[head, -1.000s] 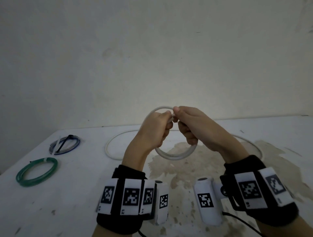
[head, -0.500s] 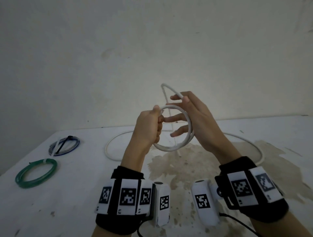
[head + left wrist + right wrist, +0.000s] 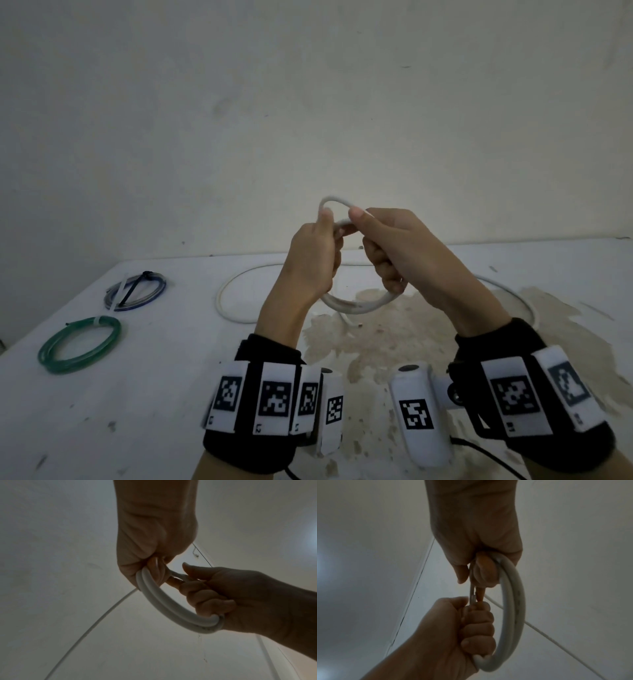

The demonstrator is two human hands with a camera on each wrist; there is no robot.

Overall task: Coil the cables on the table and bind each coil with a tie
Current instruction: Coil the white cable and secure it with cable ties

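Half a second ago my right hand (image 3: 407,253) was spread open with its fingers through the white cable coil (image 3: 356,303); now it has curled shut around the coil again, thumb on top, and the loose loop that stood up above has come down onto the coil. My left hand (image 3: 313,255) is closed in a fist on the coil's other side, thumb pressed on the top strand. Both hands hold the coil in the air above the table (image 3: 144,394), knuckles close together, the coil's lower arc hanging below and between them. In the wrist views two strands of the cable (image 3: 173,608) run side by side from one fist to the other (image 3: 511,601). The rest of the white cable trails down from my grip and lies in a wide loose loop on the table beyond my hands. Well off to my left lie a green coil (image 3: 80,344) and, beyond it, a blue coil (image 3: 137,291), each bound with a tie.
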